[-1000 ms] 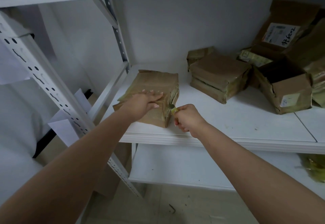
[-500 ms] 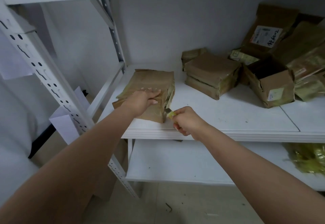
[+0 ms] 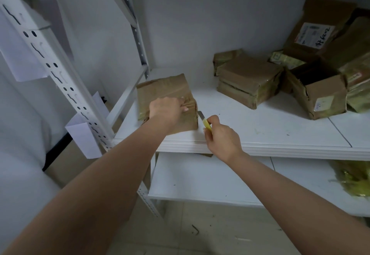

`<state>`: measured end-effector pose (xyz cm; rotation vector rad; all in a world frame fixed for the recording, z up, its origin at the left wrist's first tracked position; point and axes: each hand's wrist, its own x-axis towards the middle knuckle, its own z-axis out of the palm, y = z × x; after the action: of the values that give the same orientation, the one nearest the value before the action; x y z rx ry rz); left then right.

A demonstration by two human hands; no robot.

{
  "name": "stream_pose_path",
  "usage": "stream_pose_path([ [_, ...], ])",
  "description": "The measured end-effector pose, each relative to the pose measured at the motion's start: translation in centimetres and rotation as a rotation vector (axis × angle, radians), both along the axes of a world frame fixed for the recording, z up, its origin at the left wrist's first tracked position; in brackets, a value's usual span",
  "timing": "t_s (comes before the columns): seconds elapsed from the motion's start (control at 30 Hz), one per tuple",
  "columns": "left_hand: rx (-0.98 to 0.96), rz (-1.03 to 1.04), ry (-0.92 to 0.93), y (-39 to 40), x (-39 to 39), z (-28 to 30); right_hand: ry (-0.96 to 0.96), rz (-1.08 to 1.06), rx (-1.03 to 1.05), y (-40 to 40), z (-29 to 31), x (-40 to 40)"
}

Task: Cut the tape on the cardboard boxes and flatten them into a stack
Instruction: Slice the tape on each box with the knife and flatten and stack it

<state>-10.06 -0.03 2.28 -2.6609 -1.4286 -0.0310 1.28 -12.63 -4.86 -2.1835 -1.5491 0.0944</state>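
**Blade at the box's side seam, left hand pinning it down**

Closing the right hand (image 3: 222, 138) around a yellow utility knife (image 3: 205, 121), fingers fully wrapped on the handle, blade pointing up toward eleven o'clock and reaching the right-hand face of the taped box (image 3: 170, 96). Whether the tip is already in the tape cannot be told. Holding it low and near the edge of the shelf (image 3: 260, 134), probably so the cut runs along the side seam rather than across the top.

Pressing the left hand (image 3: 166, 110) palm-down on the box's near top, fingers flat and spread toward three o'clock, curled over nothing but bearing weight. Likely bracing the box against the knife's push so it does not skid across the smooth white board.

Reaching in with both forearms from six and seven o'clock, wrists fairly straight, the left crossing above the shelf lip, the right wrist level with it.

Sitting at the front left of the shelf, the box is tilted slightly, its glossy tape catching light near the fingers. Lying farther out at one to two o'clock, well apart: a flattened stack (image 3: 248, 80), an opened box (image 3: 320, 92) with a label, and more cartons (image 3: 320, 26) leaning on the wall. Judging from that pile, a good deal still left to cut.
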Motion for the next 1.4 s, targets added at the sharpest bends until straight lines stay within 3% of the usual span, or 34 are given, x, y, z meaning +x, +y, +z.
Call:
stream_pose_path([
  [0.57,-0.114,-0.038,-0.069,3.0,-0.1,-0.9,-0.201,-0.006,-0.037,2.8,-1.8,0.6],
  [1.03,-0.118,-0.076,-0.079,3.7,0.2,-1.1,-0.190,-0.016,-0.192,2.3,-3.1,0.2],
  [1.23,-0.097,-0.095,-0.068,3.7,-0.2,-1.3,0.062,-0.006,-0.111,1.3,-2.7,1.0],
  [1.33,-0.155,-0.232,-0.077,3.5,-1.1,-0.8,0.305,-0.102,0.055,0.3,-2.8,1.7],
  [1.4,-0.191,-0.361,-0.062,3.8,-2.2,0.0,0.366,-0.154,0.095,-0.1,-2.6,2.4],
])
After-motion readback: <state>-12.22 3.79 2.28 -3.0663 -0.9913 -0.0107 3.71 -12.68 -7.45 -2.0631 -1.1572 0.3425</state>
